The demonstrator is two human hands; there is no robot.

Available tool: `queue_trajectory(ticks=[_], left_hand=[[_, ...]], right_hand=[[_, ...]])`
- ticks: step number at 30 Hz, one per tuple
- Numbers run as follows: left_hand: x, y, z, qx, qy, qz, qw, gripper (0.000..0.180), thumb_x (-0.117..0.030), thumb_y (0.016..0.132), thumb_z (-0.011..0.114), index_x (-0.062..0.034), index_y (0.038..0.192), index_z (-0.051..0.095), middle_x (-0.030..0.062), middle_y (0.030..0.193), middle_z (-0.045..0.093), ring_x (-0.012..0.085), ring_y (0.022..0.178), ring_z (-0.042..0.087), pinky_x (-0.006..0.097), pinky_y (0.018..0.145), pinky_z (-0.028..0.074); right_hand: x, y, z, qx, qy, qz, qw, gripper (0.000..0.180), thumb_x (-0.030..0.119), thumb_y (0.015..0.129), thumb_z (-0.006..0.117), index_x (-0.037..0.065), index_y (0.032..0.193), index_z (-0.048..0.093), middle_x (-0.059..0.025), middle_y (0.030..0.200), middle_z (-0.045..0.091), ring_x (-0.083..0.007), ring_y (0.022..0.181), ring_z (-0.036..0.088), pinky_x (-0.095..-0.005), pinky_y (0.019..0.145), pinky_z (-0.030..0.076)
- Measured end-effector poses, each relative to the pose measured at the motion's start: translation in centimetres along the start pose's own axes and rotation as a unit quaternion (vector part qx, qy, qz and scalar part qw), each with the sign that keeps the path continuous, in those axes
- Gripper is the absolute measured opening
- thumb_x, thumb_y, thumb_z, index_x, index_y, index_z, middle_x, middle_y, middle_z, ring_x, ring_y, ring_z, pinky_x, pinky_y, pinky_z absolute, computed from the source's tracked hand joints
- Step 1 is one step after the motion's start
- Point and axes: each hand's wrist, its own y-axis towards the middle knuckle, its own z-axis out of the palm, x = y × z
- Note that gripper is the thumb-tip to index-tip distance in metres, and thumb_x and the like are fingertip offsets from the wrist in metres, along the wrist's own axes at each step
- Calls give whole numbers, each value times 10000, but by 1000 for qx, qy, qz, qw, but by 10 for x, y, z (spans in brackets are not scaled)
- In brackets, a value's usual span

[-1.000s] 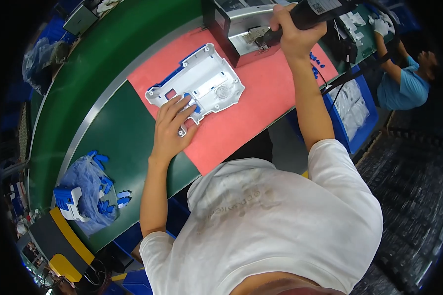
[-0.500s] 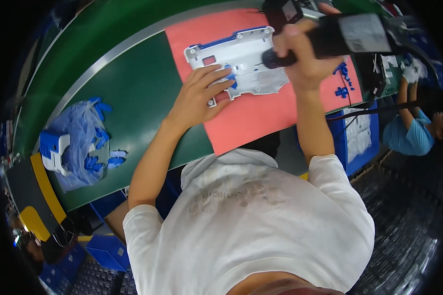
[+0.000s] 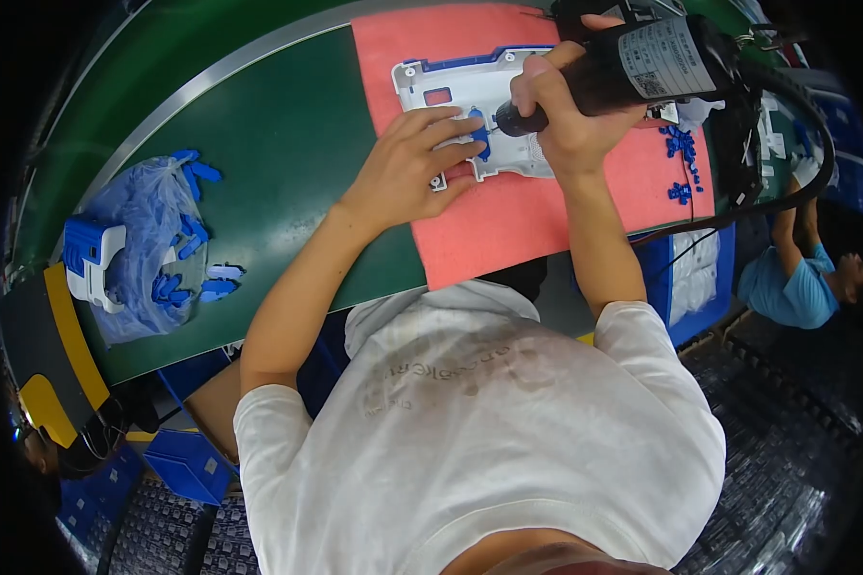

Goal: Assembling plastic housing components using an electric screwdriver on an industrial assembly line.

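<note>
On the pink mat [image 3: 508,225] lies a white plastic housing shell [image 3: 470,88] with a blue far edge, its inner side up. A small blue plastic part [image 3: 479,134] sits in the shell. My left hand [image 3: 414,165] rests over the shell's near left corner, fingers spread, with fingertips on the blue part and the thumb by the near edge. My right hand [image 3: 577,123] grips a black electric screwdriver [image 3: 599,81], held tilted with its nose pointing left. Its tip is close beside the blue part; whether it touches a screw cannot be made out.
Small blue parts [image 3: 681,144] lie on the mat's right side. At left, a clear bag [image 3: 144,249] with blue pieces stands by a blue-and-white housing [image 3: 91,259] on the green table [image 3: 288,125]. A black cable [image 3: 815,125] loops at right, near a co-worker [image 3: 791,278].
My right hand has brought the screwdriver's tip leftward, closer to the blue part. My left hand keeps its place on the shell. The whole view has shifted slightly.
</note>
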Motion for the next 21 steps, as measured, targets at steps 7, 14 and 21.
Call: queue_trajectory(ticks=[7, 14, 21], left_hand=[[-2, 0, -1, 3, 2, -9, 1000, 364, -161, 702, 757, -94, 1057, 709, 34, 1242, 613, 267, 1217, 514, 422, 961, 454], [-2, 1, 0, -11, 8, -3, 1000, 328, -189, 697, 760, -91, 1006, 719, 31, 1211, 628, 273, 1153, 542, 413, 943, 460], [-2, 1, 0, -14, 2, -1, 1000, 320, -184, 699, 756, -90, 1004, 721, 32, 1209, 629, 271, 1150, 542, 410, 948, 459]], right_hand=[[0, -1, -1, 7, -8, -8, 1000, 539, -209, 740, 531, -28, 1229, 395, -79, 627, 554, -145, 470, 525, -301, 483, 468], [-2, -5, 1, -3, 17, 11, 1000, 539, -202, 753, 521, -21, 1240, 381, -88, 646, 561, -148, 485, 529, -312, 485, 470], [-3, -6, -1, 31, -3, -9, 999, 541, -193, 758, 521, -4, 1237, 357, -92, 653, 565, -151, 483, 528, -321, 498, 484]])
